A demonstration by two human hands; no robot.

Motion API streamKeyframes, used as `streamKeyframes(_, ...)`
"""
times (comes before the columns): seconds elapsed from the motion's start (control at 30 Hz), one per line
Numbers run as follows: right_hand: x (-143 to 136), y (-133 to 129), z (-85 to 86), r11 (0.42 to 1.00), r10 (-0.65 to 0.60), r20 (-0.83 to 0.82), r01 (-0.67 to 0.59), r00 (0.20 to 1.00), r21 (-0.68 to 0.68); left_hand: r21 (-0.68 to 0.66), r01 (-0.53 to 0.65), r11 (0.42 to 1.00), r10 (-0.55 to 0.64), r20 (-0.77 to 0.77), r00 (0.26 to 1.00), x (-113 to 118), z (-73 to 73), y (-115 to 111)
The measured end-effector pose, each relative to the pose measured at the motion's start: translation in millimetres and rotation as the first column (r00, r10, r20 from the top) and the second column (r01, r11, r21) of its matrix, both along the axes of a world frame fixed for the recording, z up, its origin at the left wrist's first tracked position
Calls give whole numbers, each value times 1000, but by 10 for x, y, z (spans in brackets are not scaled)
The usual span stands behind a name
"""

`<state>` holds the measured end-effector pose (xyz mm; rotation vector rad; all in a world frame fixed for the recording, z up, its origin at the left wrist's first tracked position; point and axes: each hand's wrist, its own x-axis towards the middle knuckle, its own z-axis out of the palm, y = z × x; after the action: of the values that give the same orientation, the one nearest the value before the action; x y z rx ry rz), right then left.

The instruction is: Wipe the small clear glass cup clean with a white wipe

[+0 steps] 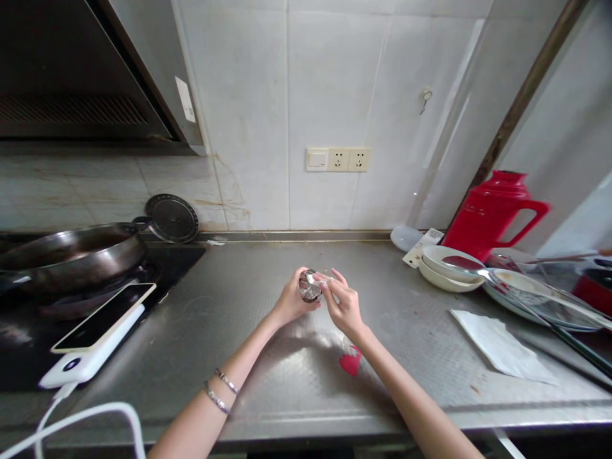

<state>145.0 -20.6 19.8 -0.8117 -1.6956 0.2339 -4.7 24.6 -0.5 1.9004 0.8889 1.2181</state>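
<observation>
As one shiny object point(310, 290), gripped by the left hand point(291, 298), is touched by the right hand point(345, 306) (grip unclear), two bowls point(442, 280) are stacked at its three o'clock.

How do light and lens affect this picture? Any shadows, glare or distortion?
Head view: soft shadow on the counter below the left hand; head view: pale glare on the counter's near part; head view: the red jug leans outward, likely lens distortion; head view: shiny thing lacks clear detail.
</observation>
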Motion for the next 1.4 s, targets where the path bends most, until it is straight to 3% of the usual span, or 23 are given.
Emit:
streamKeyframes(0.13,45,-6,127,990,-136,-77,134,988,-37,0,4,1000,-4,25,1000,17,-24,23)
streamKeyframes(0.27,68,169,197,944,-318,-82,308,945,-115,-31,16,999,-15,19,1000,40,-21,-5)
streamKeyframes(0.43,-23,334,88,973,-188,11,188,982,-134,-21,45,999,-45,31,999,52,-26,-28)
streamKeyframes(0.77,-54,199,18,975,-212,-4,212,977,-63,-48,48,998,-41,142,989,94,-112,38)
streamKeyframes(0.93,-74,144,6,989,-151,-1,151,989,13,-50,13,999,-5,167,986,84,-141,76)
streamKeyframes(1.07,-51,105,50,987,-148,-35,145,988,-75,-67,12,998,-1,168,986,58,-120,92)
streamKeyframes(1.23,61,173,145,952,-272,-172,239,947,-190,-65,-31,997,40,140,989,57,-57,55)
streamKeyframes(1.4,72,299,140,954,-254,-65,239,965,-179,-88,24,996,-13,130,991,89,-57,4)
